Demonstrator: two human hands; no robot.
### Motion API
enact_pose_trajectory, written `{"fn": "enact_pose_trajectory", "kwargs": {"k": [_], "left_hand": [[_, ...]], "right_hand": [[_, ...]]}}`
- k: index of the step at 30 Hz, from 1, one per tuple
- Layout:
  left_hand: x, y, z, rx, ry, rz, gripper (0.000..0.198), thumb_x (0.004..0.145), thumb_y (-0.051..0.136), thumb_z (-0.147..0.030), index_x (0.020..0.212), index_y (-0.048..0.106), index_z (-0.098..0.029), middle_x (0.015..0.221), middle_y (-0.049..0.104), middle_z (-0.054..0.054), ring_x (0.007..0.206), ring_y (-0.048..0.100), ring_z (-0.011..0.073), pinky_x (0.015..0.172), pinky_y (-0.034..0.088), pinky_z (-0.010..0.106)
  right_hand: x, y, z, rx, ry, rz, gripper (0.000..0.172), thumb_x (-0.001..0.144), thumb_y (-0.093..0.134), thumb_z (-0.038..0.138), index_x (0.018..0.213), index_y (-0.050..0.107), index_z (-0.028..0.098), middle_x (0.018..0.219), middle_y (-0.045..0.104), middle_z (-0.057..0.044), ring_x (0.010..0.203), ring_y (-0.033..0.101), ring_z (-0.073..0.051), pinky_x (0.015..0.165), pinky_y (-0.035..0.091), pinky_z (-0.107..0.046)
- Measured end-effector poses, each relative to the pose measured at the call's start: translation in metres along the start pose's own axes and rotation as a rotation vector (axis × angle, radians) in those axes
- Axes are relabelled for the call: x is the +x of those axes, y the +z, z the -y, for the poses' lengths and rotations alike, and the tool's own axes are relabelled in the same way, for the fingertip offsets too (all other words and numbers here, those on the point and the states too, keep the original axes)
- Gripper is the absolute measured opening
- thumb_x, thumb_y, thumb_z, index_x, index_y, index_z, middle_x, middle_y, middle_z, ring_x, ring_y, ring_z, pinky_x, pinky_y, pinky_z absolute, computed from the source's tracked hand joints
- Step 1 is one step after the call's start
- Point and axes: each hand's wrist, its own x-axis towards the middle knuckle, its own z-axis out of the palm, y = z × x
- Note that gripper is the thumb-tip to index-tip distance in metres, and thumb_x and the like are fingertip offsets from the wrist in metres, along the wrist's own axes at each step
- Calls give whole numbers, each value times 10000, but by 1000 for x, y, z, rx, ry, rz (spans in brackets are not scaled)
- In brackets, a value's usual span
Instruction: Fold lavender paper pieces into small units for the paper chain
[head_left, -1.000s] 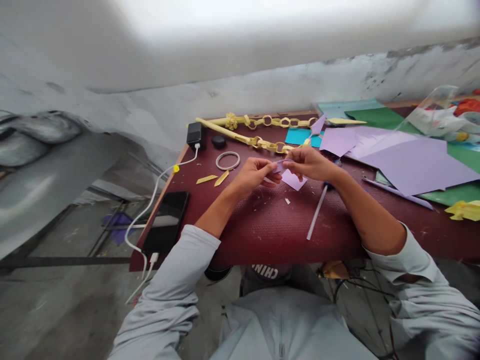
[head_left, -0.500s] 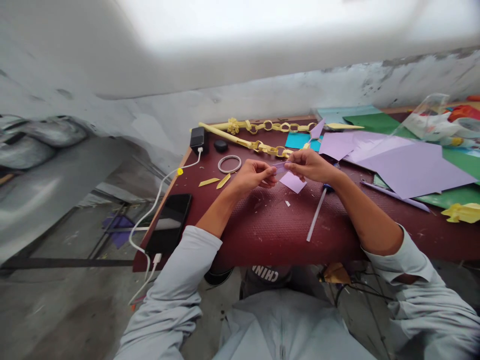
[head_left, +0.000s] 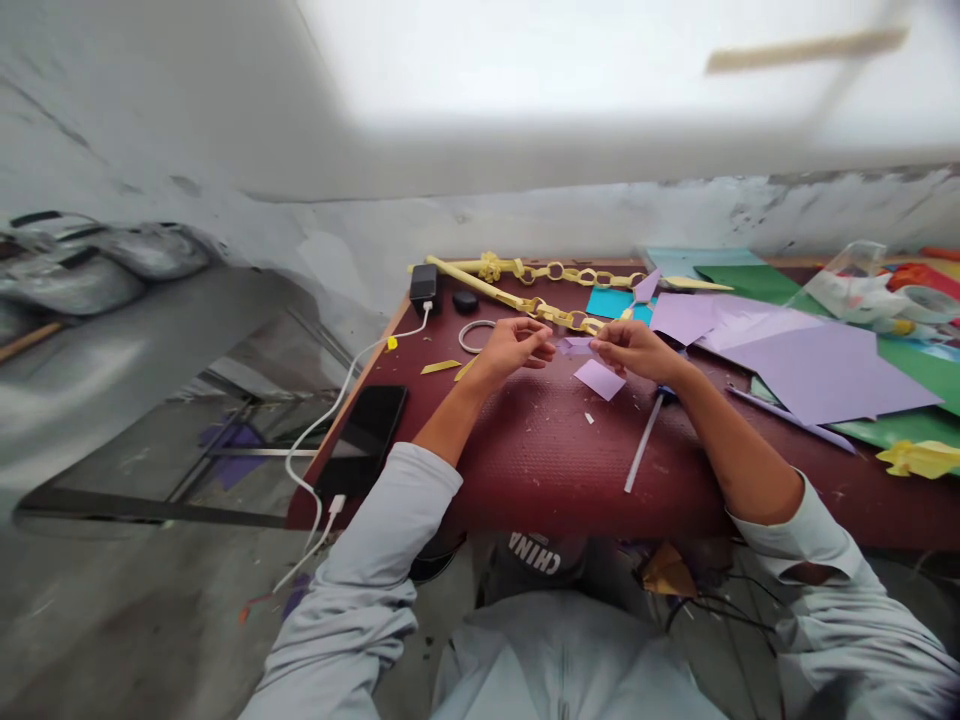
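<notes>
A small folded piece of purple paper [head_left: 577, 345] is pinched at its right end by the fingertips of my right hand [head_left: 634, 350]. To its left, my left hand [head_left: 516, 350] is held with loosely bent fingers a little apart, just off the paper, and nothing shows in it. Below my right hand, a purple paper square [head_left: 600, 380] lies on the dark red table [head_left: 525, 450]. A glue stick [head_left: 643, 440], pale and thin, rests nearer the table's front edge. Behind my left hand lies a white tape ring [head_left: 474, 337], partly covered.
Yellow paper chains [head_left: 559, 312] and rolled yellow sticks lie along the back. Purple sheets [head_left: 810, 370] and green sheets spread over the right side. A phone [head_left: 367, 425], a black power bank [head_left: 424, 288] and a white cable [head_left: 307, 420] are at the left edge.
My left hand has let go of the folded purple paper and moved slightly away. My right hand still pinches it. The whole view has shifted a little.
</notes>
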Motion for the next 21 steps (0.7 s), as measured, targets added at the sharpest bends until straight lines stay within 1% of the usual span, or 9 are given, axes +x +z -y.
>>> {"fn": "enact_pose_trajectory", "kwargs": {"k": [3,6,9,14,17,19,21], "left_hand": [[0,-2,1,-41,19,89,439,841,1032,-309,1163,800,-122,989,855,122,871,835,214,779,681,337],[0,0,2,-51,21,123,421,811,1032,-250,1140,812,-103,973,851,129,868,820,196,818,674,343],[1,1,3,-48,26,120,396,811,1029,-263,1105,818,-100,963,848,128,854,810,188,815,669,344],[1,2,4,-40,44,132,426,816,1040,-324,1114,817,-116,945,843,107,838,809,183,815,678,347],[0,3,3,-35,41,131,433,815,1050,-320,1122,828,-109,927,842,106,821,800,170,815,671,331],[-1,3,2,-24,23,135,386,848,1032,-325,1094,840,-98,915,841,111,808,794,163,809,668,320],[-3,4,1,6,-18,171,318,915,984,-343,1039,842,-87,897,838,120,782,791,161,784,662,309]], "right_hand": [[0,0,-2,1,27,-12,548,1010,839,698,814,648,222,677,629,12,505,514,-93,425,430,-261],[-1,-2,-5,-5,53,-25,508,1022,835,677,862,672,223,691,633,12,516,523,-97,441,434,-267],[-1,-3,-8,-15,63,-22,488,1036,826,660,878,676,223,698,631,14,524,533,-98,452,436,-270],[-1,-4,-9,-20,59,1,475,1041,821,656,898,684,224,711,633,17,527,526,-97,449,437,-270],[-1,-3,-9,-11,47,5,476,1047,818,647,886,673,223,718,631,17,530,526,-94,451,436,-265],[-2,-2,-7,-14,27,13,485,1050,815,642,870,662,219,724,626,18,530,530,-90,448,439,-258],[-2,-2,-5,-22,14,22,498,1050,810,652,869,657,214,725,623,21,525,530,-86,440,442,-250]]}}
